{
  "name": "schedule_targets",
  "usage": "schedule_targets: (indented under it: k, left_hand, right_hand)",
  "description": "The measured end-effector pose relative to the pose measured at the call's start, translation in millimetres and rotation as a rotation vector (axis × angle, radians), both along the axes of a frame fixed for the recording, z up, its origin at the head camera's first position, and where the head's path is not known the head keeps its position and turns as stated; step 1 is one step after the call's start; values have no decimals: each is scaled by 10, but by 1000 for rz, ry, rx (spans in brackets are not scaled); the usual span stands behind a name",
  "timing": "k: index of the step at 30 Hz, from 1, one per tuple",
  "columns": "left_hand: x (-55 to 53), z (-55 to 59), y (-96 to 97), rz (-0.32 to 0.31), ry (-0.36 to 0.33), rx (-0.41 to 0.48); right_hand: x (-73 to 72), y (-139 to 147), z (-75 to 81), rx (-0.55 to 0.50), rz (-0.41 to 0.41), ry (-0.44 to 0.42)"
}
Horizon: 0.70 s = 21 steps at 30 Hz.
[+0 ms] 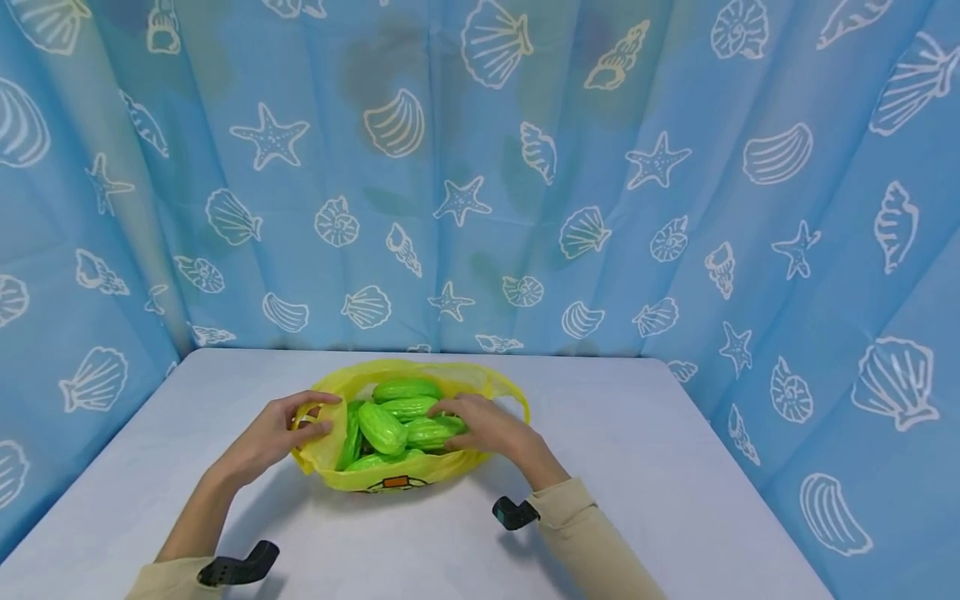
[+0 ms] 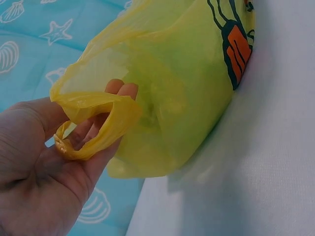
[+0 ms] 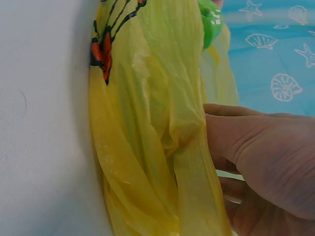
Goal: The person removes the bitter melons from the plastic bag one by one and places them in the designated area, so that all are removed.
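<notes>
Now, left hand (image 1: 268, 435) grips yellow bag (image 2: 172, 108), orange print (image 2: 238, 53) showing; right hand's (image 1: 489, 427) hold, we can't tell; white worktop (image 1: 667, 467), shell-patterned curtain (image 1: 517, 208).

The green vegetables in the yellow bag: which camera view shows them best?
The head view: it looks into the open yellow bag, where several green vegetables lie in plain sight. The left wrist view shows only a green tint through the bag's side; the right wrist view, part of one beyond its edge.
</notes>
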<state>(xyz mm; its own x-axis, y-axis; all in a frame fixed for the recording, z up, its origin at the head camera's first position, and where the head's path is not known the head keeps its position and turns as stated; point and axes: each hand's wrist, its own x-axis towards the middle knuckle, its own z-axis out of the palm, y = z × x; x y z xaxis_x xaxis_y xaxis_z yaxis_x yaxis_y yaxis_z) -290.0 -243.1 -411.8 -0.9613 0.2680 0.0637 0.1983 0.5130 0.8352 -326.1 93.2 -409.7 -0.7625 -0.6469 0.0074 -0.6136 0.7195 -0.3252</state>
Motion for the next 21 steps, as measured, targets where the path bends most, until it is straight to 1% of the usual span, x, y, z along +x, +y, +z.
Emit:
schedule_targets:
  k: [7, 13, 18, 21]
  left_hand:
    - [21, 13, -2, 19, -7, 9]
    - [43, -16, -9, 25, -10, 25]
    - [24, -21, -5, 28, -5, 31]
    - [10, -7, 6, 27, 1, 19]
  right_hand:
    - [67, 77, 45, -59, -21, 17]
    - [126, 121, 40, -111, -26, 57]
    - [194, 179, 90, -175, -41, 75]
    - [233, 225, 135, -195, -38, 90]
